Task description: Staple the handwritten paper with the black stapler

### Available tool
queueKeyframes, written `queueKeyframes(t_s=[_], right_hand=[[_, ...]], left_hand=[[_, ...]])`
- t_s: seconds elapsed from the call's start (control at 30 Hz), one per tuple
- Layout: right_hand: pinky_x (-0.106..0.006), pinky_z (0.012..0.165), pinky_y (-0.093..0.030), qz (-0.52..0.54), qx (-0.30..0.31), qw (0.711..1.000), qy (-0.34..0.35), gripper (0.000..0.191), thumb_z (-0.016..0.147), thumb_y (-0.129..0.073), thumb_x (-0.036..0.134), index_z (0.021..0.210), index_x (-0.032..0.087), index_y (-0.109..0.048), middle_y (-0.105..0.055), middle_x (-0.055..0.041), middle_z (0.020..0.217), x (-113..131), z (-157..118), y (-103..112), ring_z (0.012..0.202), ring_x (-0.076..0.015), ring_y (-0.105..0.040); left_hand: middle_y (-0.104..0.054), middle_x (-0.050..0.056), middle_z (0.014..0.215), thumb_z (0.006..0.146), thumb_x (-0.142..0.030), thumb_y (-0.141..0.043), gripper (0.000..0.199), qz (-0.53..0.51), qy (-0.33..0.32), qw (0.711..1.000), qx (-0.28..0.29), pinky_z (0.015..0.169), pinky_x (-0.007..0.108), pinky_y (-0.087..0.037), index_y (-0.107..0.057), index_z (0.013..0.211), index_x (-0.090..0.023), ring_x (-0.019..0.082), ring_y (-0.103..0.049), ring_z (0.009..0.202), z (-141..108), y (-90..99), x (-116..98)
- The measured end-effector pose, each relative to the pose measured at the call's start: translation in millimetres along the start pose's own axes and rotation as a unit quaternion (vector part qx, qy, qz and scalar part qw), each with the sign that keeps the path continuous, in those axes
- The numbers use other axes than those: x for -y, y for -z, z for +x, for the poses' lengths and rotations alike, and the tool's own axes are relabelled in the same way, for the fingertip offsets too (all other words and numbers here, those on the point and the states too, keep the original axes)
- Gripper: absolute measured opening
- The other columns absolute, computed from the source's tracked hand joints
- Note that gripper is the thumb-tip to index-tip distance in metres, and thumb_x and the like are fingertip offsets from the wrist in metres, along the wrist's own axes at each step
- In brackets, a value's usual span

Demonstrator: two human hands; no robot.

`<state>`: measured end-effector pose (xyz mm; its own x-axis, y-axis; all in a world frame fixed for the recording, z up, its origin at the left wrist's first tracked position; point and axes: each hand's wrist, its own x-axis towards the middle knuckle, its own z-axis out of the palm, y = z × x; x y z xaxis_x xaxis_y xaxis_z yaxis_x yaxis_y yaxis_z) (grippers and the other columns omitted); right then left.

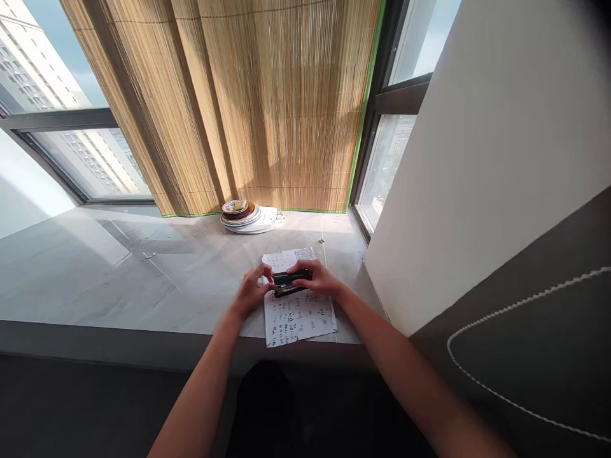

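A black stapler (282,278) lies sideways over a sheet of paper (300,321) covered in handwriting. My right hand (317,278) is closed round the stapler's right end, thumb on the near side and fingers over the top. At its left end, my left hand (255,287) has thumb and fingertips bent together against the stapler's tip. Whether a small piece sits between those left fingertips is too small to make out. The stapler's upper arm and base stand apart at the left. Under the hands, the middle of the paper is hidden.
A stack of plates (241,219) stands at the back of the tiled sill (191,286), by a bamboo blind (286,127). A white wall (458,165) closes off the right side, with a beaded cord (453,350) hanging nearby. The sill's front edge runs close to my body.
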<state>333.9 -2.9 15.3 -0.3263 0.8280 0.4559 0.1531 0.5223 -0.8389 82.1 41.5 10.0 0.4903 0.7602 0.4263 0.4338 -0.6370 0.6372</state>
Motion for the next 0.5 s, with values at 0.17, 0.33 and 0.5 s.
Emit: queueKeyframes(t_s=[0.17, 0.33, 0.5], right_hand=[[-0.035, 0.088, -0.054, -0.010, -0.026, 0.999, -0.027, 0.032, 0.083, -0.076, 0.041, 0.109, 0.024, -0.067, -0.070, -0.0045, 0.108, -8, 5, -6, 0.101, -0.0222, -0.066], [-0.033, 0.085, -0.052, -0.059, -0.022, 0.996, -0.059, 0.033, 0.083, -0.075, 0.039, 0.110, 0.026, -0.061, -0.066, -0.0021, 0.106, -1, -7, -3, 0.096, -0.0200, -0.062], [-0.032, 0.077, -0.053, -0.075, -0.087, 0.986, -0.119, 0.037, 0.094, -0.058, 0.057, 0.107, 0.024, -0.065, -0.067, -0.0049, 0.104, -2, -28, 26, 0.096, -0.0215, -0.064]], left_hand=[[-0.069, -0.001, 0.086, 0.094, -0.031, -0.058, 0.009, 0.092, 0.022, 0.992, -0.083, 0.089, 0.035, -0.047, -0.054, 0.092, -0.024, 0.018, -0.066, 0.079, 3, -3.2, 1], [-0.070, 0.008, 0.100, 0.098, -0.028, -0.047, 0.014, 0.222, 0.092, 0.966, -0.091, 0.089, 0.036, -0.048, -0.060, 0.101, -0.022, 0.025, -0.066, 0.097, -7, 12.9, 16], [-0.058, 0.018, 0.139, 0.099, -0.032, -0.045, 0.035, 0.369, 0.211, 0.905, -0.028, 0.104, 0.047, -0.042, -0.059, 0.127, -0.018, 0.034, -0.053, 0.127, -27, 50.6, 50]])
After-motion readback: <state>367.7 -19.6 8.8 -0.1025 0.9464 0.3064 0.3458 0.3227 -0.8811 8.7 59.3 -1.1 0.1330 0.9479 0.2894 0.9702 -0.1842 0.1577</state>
